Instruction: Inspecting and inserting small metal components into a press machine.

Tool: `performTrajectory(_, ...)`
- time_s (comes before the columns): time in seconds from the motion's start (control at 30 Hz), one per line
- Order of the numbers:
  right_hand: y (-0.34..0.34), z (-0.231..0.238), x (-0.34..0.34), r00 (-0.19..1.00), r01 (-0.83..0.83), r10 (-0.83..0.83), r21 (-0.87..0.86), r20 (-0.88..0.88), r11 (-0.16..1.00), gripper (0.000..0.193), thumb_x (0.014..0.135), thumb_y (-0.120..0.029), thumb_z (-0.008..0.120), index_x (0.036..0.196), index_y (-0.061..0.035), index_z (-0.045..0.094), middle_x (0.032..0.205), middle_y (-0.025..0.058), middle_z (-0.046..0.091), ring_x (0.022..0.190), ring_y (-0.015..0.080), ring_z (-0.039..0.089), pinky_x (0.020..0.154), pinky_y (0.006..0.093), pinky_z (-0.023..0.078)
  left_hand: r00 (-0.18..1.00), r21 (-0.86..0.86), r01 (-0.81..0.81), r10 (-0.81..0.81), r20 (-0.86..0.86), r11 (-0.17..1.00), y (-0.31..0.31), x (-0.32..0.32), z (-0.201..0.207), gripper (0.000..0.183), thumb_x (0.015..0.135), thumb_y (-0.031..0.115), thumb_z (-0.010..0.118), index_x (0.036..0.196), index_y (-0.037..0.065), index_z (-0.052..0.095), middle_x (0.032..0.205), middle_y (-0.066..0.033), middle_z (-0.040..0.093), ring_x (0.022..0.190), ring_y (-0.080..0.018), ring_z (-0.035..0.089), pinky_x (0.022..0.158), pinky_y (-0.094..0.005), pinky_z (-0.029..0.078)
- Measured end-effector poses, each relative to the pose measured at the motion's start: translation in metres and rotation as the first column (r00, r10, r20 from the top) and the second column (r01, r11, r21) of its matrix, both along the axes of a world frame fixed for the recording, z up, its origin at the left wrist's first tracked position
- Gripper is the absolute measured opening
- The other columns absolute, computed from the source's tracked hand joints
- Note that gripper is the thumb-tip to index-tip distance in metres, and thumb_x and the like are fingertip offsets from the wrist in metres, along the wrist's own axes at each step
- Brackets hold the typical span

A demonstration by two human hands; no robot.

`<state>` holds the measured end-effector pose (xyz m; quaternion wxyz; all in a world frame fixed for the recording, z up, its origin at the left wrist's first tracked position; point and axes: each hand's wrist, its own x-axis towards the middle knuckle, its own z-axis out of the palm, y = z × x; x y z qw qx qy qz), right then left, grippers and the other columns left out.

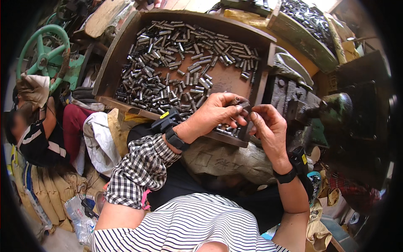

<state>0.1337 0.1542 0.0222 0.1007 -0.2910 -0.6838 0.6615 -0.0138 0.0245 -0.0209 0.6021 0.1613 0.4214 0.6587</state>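
Note:
My left hand point(214, 112) is closed around small dark metal tubes point(238, 100), whose ends poke out between thumb and fingers. Close beside it, my right hand point(270, 125) has thumb and forefinger pinched together at the tubes; what sits between those fingertips is hidden. Both hands are above the near right corner of a wooden tray point(110, 63). Inside the tray lie many loose short metal tubes point(147, 86), piled thickest at the left and far sides. Some of the brown tray bottom point(235, 80) shows through.
A dark, greasy machine point(336, 105) stands close on the right. At the far right is another bin point(300, 40) of metal parts. A person point(40, 130) sits at the left, below a green handwheel point(43, 56). A grey sack point(226, 161) lies against the tray's near side.

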Motion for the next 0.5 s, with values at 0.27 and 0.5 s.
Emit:
performTrajectory(0.27,-0.023,0.101,0.145,0.999,0.016,0.006,0.636,-0.032,0.772,0.017,0.087,-0.003,0.066,0.102,0.0006,0.059,0.077,0.0067,0.065,0.064,0.0100,0.060,0.053,0.0246,0.047,0.965,-0.042,-0.044,0.032,-0.259,0.998,-0.005,0.012,0.008,0.019,0.095,0.020,0.059,0.103,0.003,0.059,0.077,-0.0021,0.060,0.053,-0.0056,0.055,0.045,-0.0162,0.040)
performTrajectory(0.5,0.024,0.172,0.277,0.408,0.879,-0.482,0.477,-0.776,-0.023,0.042,0.088,-0.007,0.061,0.126,0.0021,0.045,0.116,0.0137,0.058,0.106,0.0245,0.056,0.096,0.0362,0.042,0.965,-0.210,-0.134,0.080,-0.249,0.968,0.002,0.020,0.019,0.023,0.095,0.015,0.058,0.109,-0.002,0.060,0.088,-0.0080,0.067,0.063,-0.0108,0.064,0.051,-0.0182,0.049)
